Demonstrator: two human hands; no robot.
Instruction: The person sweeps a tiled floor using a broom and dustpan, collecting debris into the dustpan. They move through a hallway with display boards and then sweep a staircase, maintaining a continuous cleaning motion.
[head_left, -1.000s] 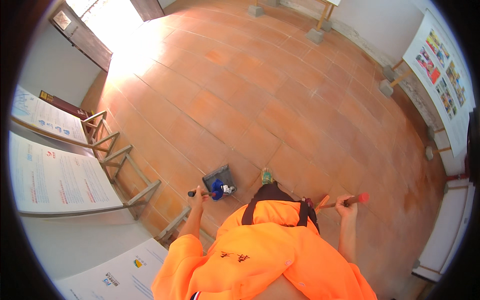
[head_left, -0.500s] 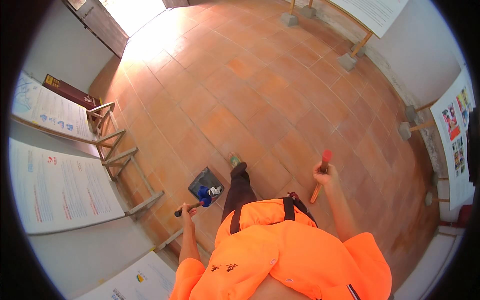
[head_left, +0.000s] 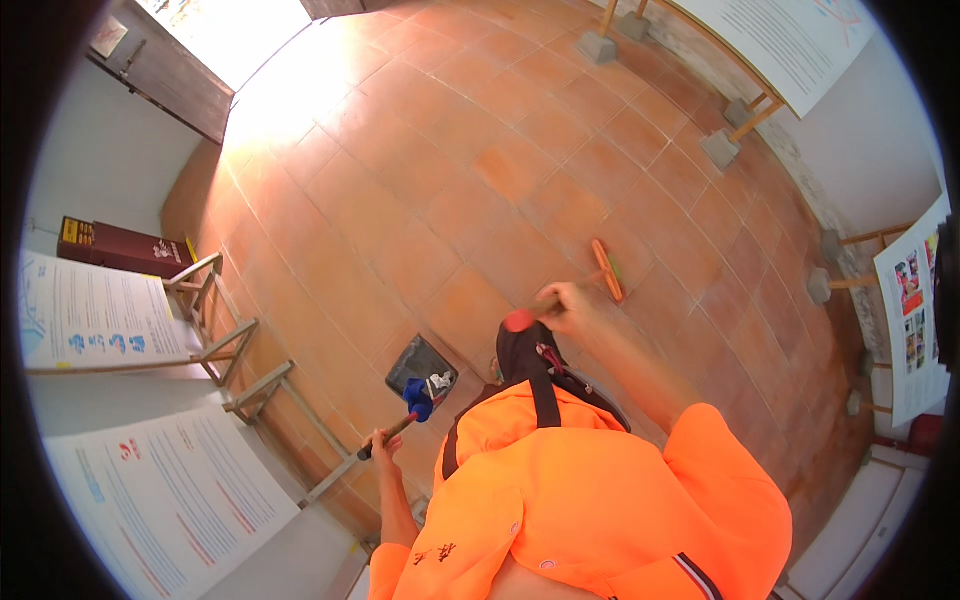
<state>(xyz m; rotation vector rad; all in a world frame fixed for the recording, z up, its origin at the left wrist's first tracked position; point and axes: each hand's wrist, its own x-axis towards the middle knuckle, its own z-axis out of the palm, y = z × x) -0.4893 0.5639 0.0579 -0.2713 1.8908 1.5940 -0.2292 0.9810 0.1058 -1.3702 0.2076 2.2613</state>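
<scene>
My left hand (head_left: 382,447) is closed round the dark handle of a long-handled dustpan (head_left: 408,360). The grey pan rests on or near the floor to my left front; a blue bunched thing (head_left: 418,398) sits at its handle end, beside crumpled white scraps (head_left: 440,382). In front of my body my right hand (head_left: 570,308) grips a broom (head_left: 607,272) by its brown stick, near the red end cap. Its narrow orange head, with a greenish edge, lies on the tiles ahead and right of that hand. Motion slightly blurs the stick.
Display boards (head_left: 165,500) on wooden stands line the left wall, with a dark red box (head_left: 125,248) behind them. More boards (head_left: 770,45) on legs with concrete feet (head_left: 720,150) stand along the right. A bright doorway (head_left: 240,35) opens at the far left.
My right hand has swung left and forward, tilting the broom, so its head now shows out on the floor. The view has turned; my left hand still holds the dustpan.
</scene>
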